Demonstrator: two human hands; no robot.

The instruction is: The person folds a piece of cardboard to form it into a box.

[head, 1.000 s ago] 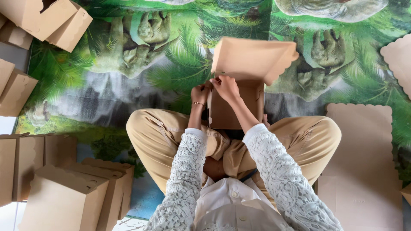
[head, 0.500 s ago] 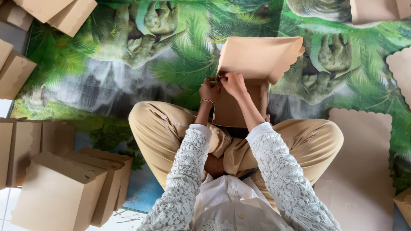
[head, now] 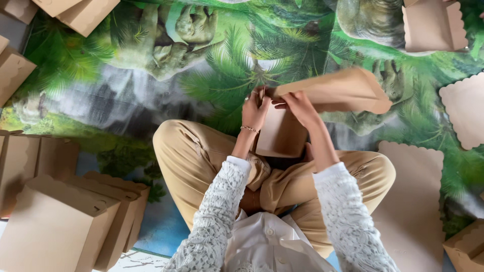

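Cardboard box blank (head: pixel 282 133) sat at the centre of the frame, held above the person's crossed legs (head: pixel 201 156) and partly folded. Its body panel stood upright between the two hands, long axis running from the lap toward the top of the frame. Its scalloped flap (head: pixel 338 89) extended from the top edge toward the right of the frame, so the flap's long axis lay nearly horizontal, tilting slightly upward to the right.

Left hand (head: pixel 254 108) was closed on the upper left corner of the blank, fingers pinching the edge. Right hand (head: pixel 298 107) gripped the fold line just right of it, at the root of the flap. The hands were close together, nearly touching, both clamped on the blank. The flap's free end lay right of both hands, so the right hand was the nearer one.

Surroundings: a printed jungle mat (head: pixel 151 90) covered the floor. Assembled boxes (head: pixel 65 221) stood in the lower left (several in a row). Flat scalloped blanks (head: pixel 413 201) lay at the right. More boxes (head: pixel 75 12) sat at the upper left.
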